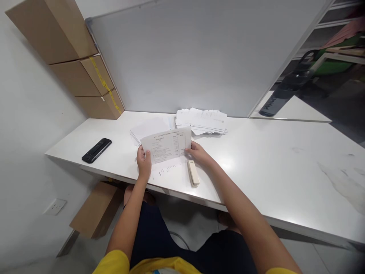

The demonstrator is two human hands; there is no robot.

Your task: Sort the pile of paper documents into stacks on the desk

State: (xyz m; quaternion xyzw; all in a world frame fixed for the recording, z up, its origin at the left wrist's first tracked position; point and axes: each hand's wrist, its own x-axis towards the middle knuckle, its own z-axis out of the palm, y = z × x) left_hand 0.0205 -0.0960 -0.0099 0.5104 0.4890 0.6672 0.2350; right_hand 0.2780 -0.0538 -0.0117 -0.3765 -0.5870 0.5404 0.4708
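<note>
A printed sheet of paper (167,146) is held up, tilted, over the front part of the white table. My left hand (144,163) grips its left edge, thumb on the printed face. At the right edge, my right hand (199,151) pinches the paper between thumb and fingers. Whether it is one sheet or more, I cannot tell. Just below my right hand lies a cream stapler (193,173), touched by neither hand. Behind the held paper are a flatter spread of sheets (151,128) and a thick, uneven stack of papers (202,121).
A black phone-like device (97,150) lies on the table (256,160) to the left. Cardboard boxes (97,76) are stacked at the back left, beside a whiteboard (185,57). A dark bottle (285,91) stands at the back right. Another cardboard box (94,209) sits below the table.
</note>
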